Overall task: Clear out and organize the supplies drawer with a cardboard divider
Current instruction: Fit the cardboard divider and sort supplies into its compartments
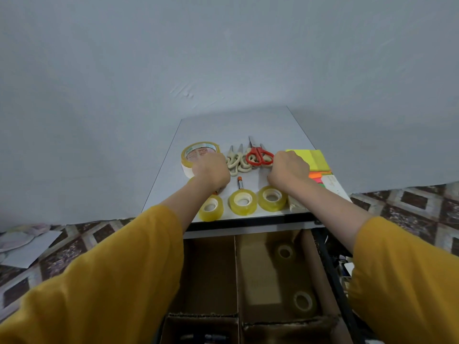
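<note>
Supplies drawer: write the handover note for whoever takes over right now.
Left grip: curled on the desk at the large tape roll; what it holds is hidden.
Right grip: curled between the red scissors and sticky notes; same doubt.
Done: cardboard divider is in place below the desk, with two small tape rolls in its right compartment.
Left: three small rolls, cream scissors and the rest on the desk probably go in.
</note>
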